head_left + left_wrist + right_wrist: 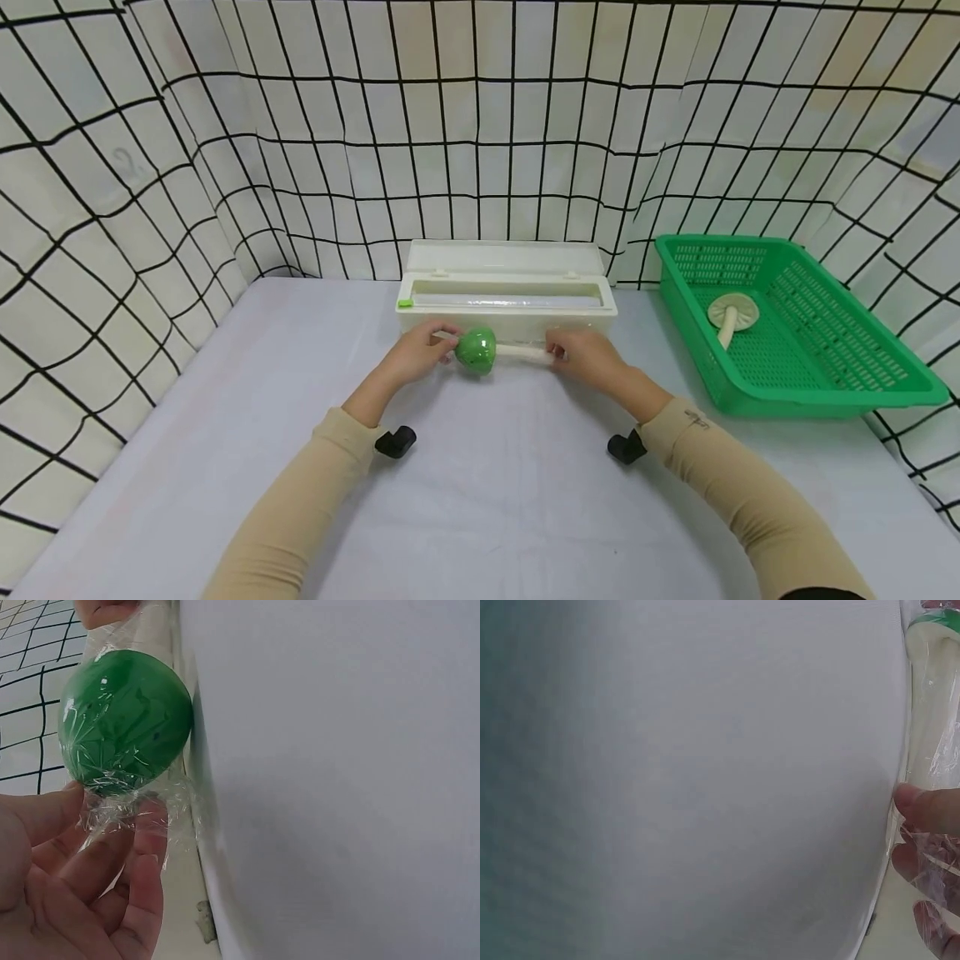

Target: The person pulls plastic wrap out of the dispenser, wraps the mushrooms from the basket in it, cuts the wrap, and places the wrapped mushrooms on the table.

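As the left hand [420, 353] and right hand [588, 357] pinch clear film [176, 810] at either end, a green-capped mushroom [477, 351] — likely light, stiff and slick — seems best held by its stem [521, 354].

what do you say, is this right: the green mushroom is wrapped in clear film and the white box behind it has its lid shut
Not quite: the lid is open, as the head view shows. The green mushroom is wrapped in clear film, with the white box behind it.
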A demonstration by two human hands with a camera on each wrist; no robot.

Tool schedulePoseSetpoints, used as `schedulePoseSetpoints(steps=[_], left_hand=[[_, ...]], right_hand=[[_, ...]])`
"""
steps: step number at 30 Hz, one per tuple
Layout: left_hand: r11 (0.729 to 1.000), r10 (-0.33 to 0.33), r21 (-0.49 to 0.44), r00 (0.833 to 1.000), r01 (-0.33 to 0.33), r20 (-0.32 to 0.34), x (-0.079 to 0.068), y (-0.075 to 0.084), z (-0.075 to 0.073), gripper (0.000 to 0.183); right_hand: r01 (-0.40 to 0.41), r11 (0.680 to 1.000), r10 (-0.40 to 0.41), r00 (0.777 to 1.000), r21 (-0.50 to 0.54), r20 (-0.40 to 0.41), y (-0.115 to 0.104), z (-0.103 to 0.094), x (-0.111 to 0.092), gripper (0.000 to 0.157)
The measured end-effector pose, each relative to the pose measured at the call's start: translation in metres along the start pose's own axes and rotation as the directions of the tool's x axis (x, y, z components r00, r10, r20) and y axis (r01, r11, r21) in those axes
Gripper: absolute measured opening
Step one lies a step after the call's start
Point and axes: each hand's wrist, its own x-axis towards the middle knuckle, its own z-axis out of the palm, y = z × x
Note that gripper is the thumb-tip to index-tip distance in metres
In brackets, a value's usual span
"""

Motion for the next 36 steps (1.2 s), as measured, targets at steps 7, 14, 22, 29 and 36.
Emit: schedulePoseSetpoints(steps=[7,14,22,29,36], left_hand=[[0.999,0.012,0.047,1.0,-0.011,-0.019,0.001,0.0,-0.003,0.029],[0.993,0.052,0.107,0.999,-0.051,-0.014,0.0,-0.005,-0.005,0.032],[0.987,0.056,0.149,0.998,-0.055,-0.001,-0.005,-0.003,-0.006,0.041],[0.986,0.043,0.165,0.998,-0.036,-0.035,-0.013,0.003,-0.014,0.046],[0.972,0.133,0.208,0.986,-0.111,-0.096,-0.02,0.012,-0.033,0.037]], right_hand=[[-0.029,0.999,0.028,0.999,0.027,0.047,-0.001,-0.003,0.0,0.016],[-0.026,0.994,0.017,0.996,0.11,0.086,0.001,-0.012,-0.001,0.005],[-0.007,0.976,-0.034,0.982,0.215,0.187,0.011,-0.02,-0.006,0.021],[-0.016,0.985,-0.044,0.939,0.17,0.342,0.011,-0.03,-0.006,0.03],[-0.043,0.99,-0.019,0.907,0.137,0.42,0.005,-0.047,-0.004,0.03]])
